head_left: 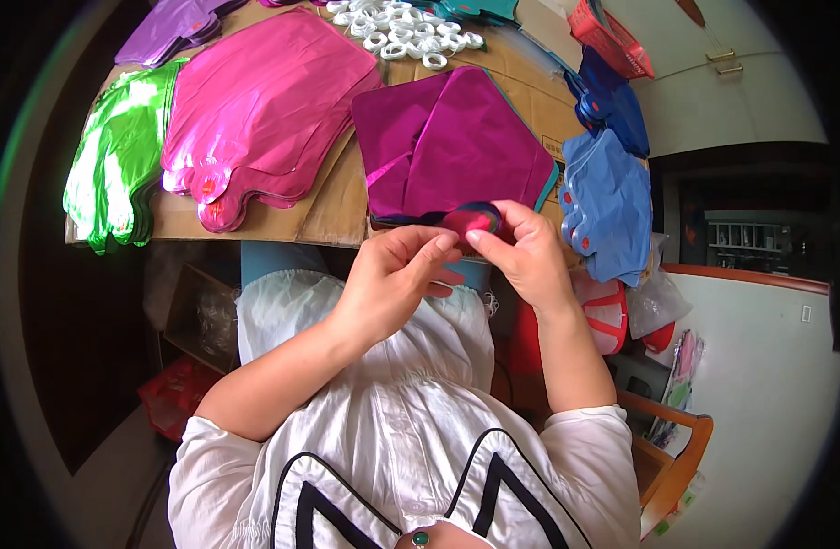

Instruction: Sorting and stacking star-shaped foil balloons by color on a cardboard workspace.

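A dark magenta flat foil balloon (470,137) lies on the table in front of me, with a teal one showing beneath its right edge. At its near edge, my right hand (530,252) pinches a dark rounded foil tab (475,218) with a pink-red patch, which looks like part of this balloon. Just left of the tab, my left hand (397,274) has thumb and forefinger pressed together, the other fingers bent. What those left fingertips hold, if anything, is too small to make out.
Cardboard (333,210) covers the table. Around the work lie stacks of flat foil balloons: green (118,156), pink (264,110), purple (168,32), and light blue (607,201). White ribbon rolls (411,32) are heaped at the back. A red basket (612,37) stands far right.
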`<state>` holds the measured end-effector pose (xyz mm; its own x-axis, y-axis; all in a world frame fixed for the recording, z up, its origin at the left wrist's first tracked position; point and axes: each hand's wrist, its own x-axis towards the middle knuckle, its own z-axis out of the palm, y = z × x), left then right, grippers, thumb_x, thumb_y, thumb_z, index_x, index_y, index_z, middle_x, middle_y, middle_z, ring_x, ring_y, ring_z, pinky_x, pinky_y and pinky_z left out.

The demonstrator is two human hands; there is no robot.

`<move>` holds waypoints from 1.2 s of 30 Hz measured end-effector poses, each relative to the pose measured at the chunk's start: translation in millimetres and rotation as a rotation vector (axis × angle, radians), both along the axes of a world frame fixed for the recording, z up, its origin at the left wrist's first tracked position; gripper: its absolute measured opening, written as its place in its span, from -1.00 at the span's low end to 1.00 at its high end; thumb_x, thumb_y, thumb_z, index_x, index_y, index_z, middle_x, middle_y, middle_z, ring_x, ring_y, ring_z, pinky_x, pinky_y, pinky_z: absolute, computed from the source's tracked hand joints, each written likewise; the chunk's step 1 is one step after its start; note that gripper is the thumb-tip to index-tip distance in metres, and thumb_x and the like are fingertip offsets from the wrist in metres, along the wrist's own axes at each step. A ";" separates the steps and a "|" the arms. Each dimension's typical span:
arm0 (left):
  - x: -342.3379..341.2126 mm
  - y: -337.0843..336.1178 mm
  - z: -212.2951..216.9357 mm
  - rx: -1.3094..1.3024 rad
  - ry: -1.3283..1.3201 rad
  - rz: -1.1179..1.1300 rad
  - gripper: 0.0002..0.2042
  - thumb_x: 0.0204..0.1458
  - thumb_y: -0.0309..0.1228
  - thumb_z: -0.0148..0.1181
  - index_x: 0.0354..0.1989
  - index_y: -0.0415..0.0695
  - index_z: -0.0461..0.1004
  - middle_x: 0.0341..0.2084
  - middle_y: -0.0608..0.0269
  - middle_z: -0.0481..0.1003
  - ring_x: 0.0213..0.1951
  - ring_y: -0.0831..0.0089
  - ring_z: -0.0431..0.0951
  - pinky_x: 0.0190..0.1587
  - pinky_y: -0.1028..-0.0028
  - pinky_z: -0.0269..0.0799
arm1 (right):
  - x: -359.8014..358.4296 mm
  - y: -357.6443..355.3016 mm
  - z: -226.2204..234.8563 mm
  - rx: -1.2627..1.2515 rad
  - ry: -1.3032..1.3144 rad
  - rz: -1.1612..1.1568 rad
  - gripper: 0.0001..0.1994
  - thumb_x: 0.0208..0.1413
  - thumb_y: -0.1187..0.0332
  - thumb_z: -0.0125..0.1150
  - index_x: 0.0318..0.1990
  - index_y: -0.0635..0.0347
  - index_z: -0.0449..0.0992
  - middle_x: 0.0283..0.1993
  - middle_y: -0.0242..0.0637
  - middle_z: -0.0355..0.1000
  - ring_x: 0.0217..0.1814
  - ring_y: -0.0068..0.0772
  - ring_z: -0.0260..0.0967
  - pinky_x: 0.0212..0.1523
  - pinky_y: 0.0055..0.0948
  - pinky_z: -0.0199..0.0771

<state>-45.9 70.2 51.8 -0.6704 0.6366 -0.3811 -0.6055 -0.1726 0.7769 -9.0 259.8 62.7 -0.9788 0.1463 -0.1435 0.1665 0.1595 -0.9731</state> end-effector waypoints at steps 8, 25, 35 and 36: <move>8.7 -7.3 -12.3 0.183 -0.326 0.003 -0.68 0.26 -0.23 0.02 -0.09 -0.29 0.47 -0.21 0.08 0.56 -0.24 0.32 0.62 -0.16 0.38 0.57 | 0.6 6.4 18.9 0.341 0.128 0.324 -0.67 -0.21 0.51 0.41 -0.18 0.20 0.57 -0.26 -0.35 0.47 -0.20 -0.46 0.43 -0.15 -0.48 0.43; 13.6 -5.6 -24.5 0.246 -0.431 0.020 -0.84 0.21 -0.40 0.11 -0.25 -0.24 0.54 -0.37 0.21 0.59 -0.34 0.48 0.60 -0.22 0.52 0.54 | -1.7 18.5 28.3 0.435 0.113 0.503 -0.58 -0.18 0.32 0.48 -0.10 0.24 0.58 -0.10 -0.24 0.51 0.01 -0.31 0.43 0.08 -0.36 0.36; 24.4 1.8 -36.1 0.267 -0.423 0.102 -0.88 0.14 -0.48 0.19 -0.20 -0.23 0.55 -0.34 0.28 0.58 -0.36 0.56 0.58 -0.25 0.58 0.51 | 0.2 9.6 19.2 0.274 0.010 0.247 -0.85 0.11 0.43 0.24 -0.22 0.34 0.56 -0.30 -0.24 0.51 -0.26 -0.46 0.43 -0.19 -0.49 0.40; 25.5 1.4 -36.6 0.265 -0.406 0.107 -0.88 0.14 -0.49 0.19 -0.20 -0.23 0.55 -0.34 0.28 0.58 -0.36 0.56 0.57 -0.24 0.58 0.51 | 1.1 9.3 17.7 0.270 -0.001 0.219 -0.85 0.12 0.44 0.23 -0.23 0.35 0.55 -0.33 -0.26 0.51 -0.30 -0.51 0.42 -0.24 -0.52 0.40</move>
<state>-20.5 71.6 15.2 -0.5680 0.6827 -0.4597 -0.8184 -0.4094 0.4032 -7.8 269.1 80.4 -0.9910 -0.0345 -0.1293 0.1008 0.4430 -0.8909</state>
